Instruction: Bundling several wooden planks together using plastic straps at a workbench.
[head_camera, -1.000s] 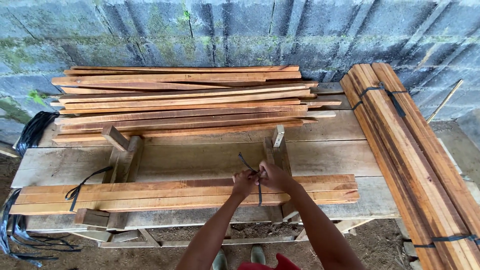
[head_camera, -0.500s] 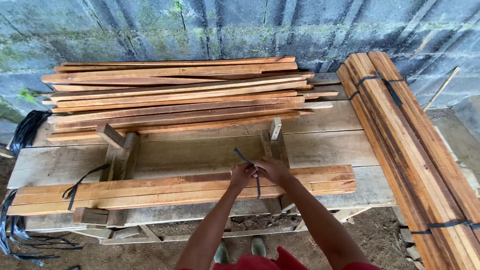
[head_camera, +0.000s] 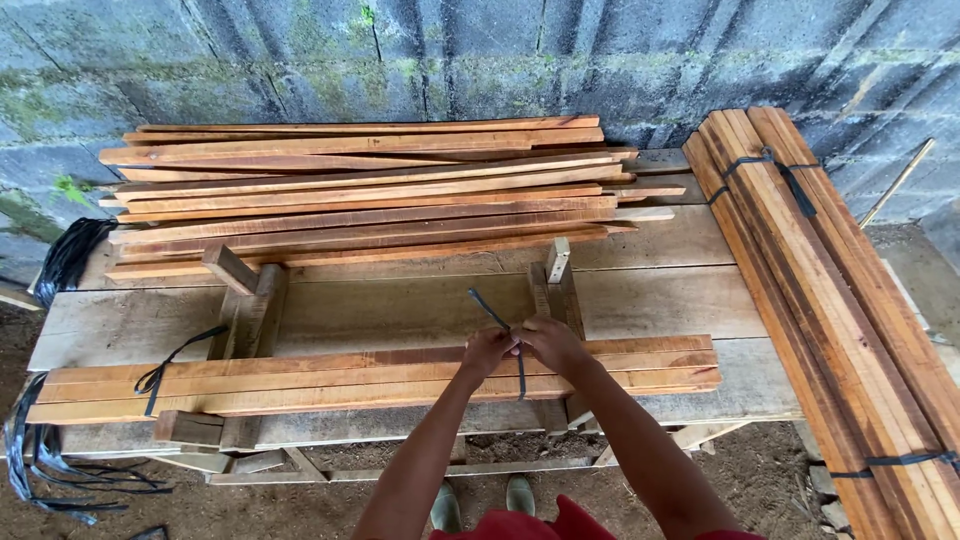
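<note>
A bundle of thin wooden slats (head_camera: 300, 382) lies lengthwise along the near side of a plank table (head_camera: 400, 310). My left hand (head_camera: 486, 352) and my right hand (head_camera: 548, 345) meet on top of the bundle near its right end, both pinching a dark plastic strap (head_camera: 495, 318) wrapped around the slats. One strap end sticks up to the left, the other hangs down the bundle's front. A second dark strap (head_camera: 160, 376) is tied around the bundle's left end.
Loose slats (head_camera: 370, 190) are piled at the back of the table against a block wall. A long strapped bundle (head_camera: 830, 290) leans at the right. Two wooden cradle blocks (head_camera: 245, 300) stand on the table. Black straps (head_camera: 60, 262) hang at the left.
My hands stay at the same spot on the strap with small finger movements. The view shifts slightly as my head moves.
</note>
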